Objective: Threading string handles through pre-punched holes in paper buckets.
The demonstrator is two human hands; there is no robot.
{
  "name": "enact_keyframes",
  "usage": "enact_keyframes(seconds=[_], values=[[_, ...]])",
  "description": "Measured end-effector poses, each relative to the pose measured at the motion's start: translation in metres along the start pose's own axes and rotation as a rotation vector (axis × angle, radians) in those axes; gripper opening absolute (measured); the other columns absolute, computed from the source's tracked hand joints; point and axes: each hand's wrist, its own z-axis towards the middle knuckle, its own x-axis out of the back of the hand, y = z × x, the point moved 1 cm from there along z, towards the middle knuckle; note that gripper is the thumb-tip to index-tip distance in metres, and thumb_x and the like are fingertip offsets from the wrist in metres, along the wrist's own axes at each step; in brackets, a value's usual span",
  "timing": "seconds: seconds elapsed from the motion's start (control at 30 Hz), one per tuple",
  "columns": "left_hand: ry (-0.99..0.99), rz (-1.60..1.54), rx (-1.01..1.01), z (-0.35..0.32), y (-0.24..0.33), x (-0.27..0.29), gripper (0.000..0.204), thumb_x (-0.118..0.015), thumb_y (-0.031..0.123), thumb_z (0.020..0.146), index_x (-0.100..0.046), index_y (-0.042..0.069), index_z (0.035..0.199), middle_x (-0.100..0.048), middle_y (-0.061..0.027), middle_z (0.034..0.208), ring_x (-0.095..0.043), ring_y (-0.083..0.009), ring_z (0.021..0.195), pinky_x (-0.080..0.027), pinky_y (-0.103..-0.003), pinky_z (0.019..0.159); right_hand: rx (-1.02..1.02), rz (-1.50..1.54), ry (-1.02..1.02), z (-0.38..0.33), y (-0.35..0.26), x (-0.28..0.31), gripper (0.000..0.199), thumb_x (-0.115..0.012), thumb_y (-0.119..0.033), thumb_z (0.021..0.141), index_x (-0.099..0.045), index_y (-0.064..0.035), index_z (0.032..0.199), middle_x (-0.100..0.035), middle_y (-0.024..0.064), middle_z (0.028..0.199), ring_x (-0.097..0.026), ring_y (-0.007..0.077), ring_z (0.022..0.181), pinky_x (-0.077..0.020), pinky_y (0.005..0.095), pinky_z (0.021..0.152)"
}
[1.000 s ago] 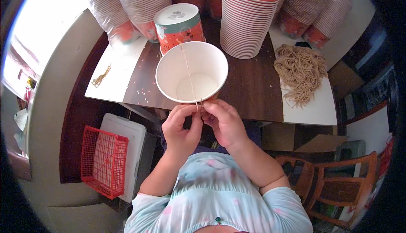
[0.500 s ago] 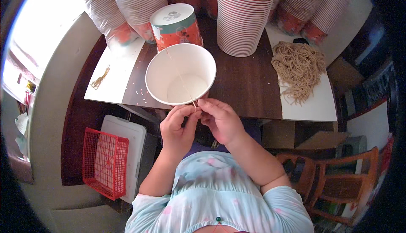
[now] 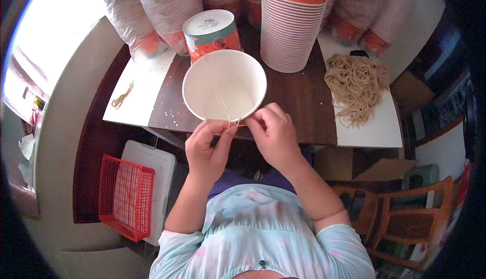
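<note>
A white-lined paper bucket (image 3: pixel 223 84) lies tilted at the table's front edge, its mouth toward me. At the near rim, my left hand (image 3: pixel 208 145) pinches a thin tan cord (image 3: pixel 226 108), part of which hangs inside the bucket. My right hand (image 3: pixel 275 135) pinches the cord's other part just right of there, fingers close against the rim. A short stretch of cord runs between the two hands. Behind the open bucket, an upside-down orange and green bucket (image 3: pixel 212 33) shows its white base.
A tall stack of nested buckets (image 3: pixel 287 36) stands at the back, before plastic-wrapped stacks (image 3: pixel 167 6). A heap of tan cords (image 3: pixel 357 84) lies on the right, a small bundle (image 3: pixel 122 96) on the left. Below are a red basket (image 3: pixel 126 198) and a wooden chair (image 3: pixel 412 218).
My hands have moved apart, the right one going right and up. The cord's straight line across the bucket has slackened into the bucket. The bucket has shifted slightly right.
</note>
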Motion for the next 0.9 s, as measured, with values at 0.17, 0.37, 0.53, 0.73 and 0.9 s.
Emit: enact_keyframes(seconds=[0.17, 0.37, 0.53, 0.73, 0.9], values=[[-0.019, -0.078, -0.109, 0.009, 0.005, 0.001, 0.005, -0.066, -0.001, 0.079, -0.062, -0.001, 0.083, -0.057, -0.0091, 0.079, -0.055, -0.0160, 0.071, -0.044, -0.025, 0.062, 0.399, -0.115, 0.269, -0.006, -0.014, 0.012, 0.032, -0.072, -0.018, 0.071, -0.057, -0.0093, 0.098, -0.055, 0.0088, 0.107, -0.053, 0.0274, 0.098, -0.0400, 0.0413, 0.081], [-0.090, -0.335, -0.058, 0.007, 0.013, 0.005, 0.010, -0.065, 0.000, 0.079, -0.056, 0.001, 0.074, -0.051, -0.0071, 0.083, -0.050, -0.0154, 0.078, -0.039, -0.026, 0.073, 0.497, 0.167, 0.240, 0.002, -0.011, -0.005, 0.016, -0.072, -0.016, 0.069, -0.063, -0.0140, 0.081, -0.063, -0.0009, 0.086, -0.058, 0.0216, 0.087, -0.0389, 0.0399, 0.083], [-0.065, -0.905, 0.141, 0.016, 0.014, 0.012, 0.011, -0.057, 0.005, 0.083, -0.053, 0.001, 0.073, -0.050, -0.0064, 0.085, -0.049, -0.0148, 0.080, -0.039, -0.027, 0.076, 0.392, 0.056, 0.197, 0.005, 0.000, -0.009, 0.012, -0.074, -0.011, 0.068, -0.066, -0.0141, 0.076, -0.065, -0.0014, 0.081, -0.060, 0.0190, 0.081, -0.0382, 0.0360, 0.082], [-0.024, -1.106, 0.281, 0.023, -0.002, 0.006, 0.016, -0.055, 0.014, 0.081, -0.048, 0.006, 0.069, -0.048, -0.0050, 0.076, -0.045, -0.0178, 0.080, -0.033, -0.030, 0.077, 0.412, -0.160, 0.030, 0.013, -0.012, 0.010, 0.028, -0.077, -0.017, 0.065, -0.068, -0.0111, 0.091, -0.062, 0.0048, 0.100, -0.055, 0.0253, 0.099, -0.0399, 0.0390, 0.087], [-0.102, -1.264, 0.281, 0.023, -0.032, 0.011, 0.011, -0.055, 0.013, 0.080, -0.053, 0.006, 0.071, -0.052, -0.0065, 0.079, -0.048, -0.0205, 0.084, -0.036, -0.033, 0.083, 0.321, -0.456, 0.393, 0.045, -0.016, 0.079, 0.022, -0.074, -0.008, 0.066, -0.059, -0.0052, 0.081, -0.057, 0.0079, 0.083, -0.058, 0.0256, 0.078, -0.0477, 0.0355, 0.069]])
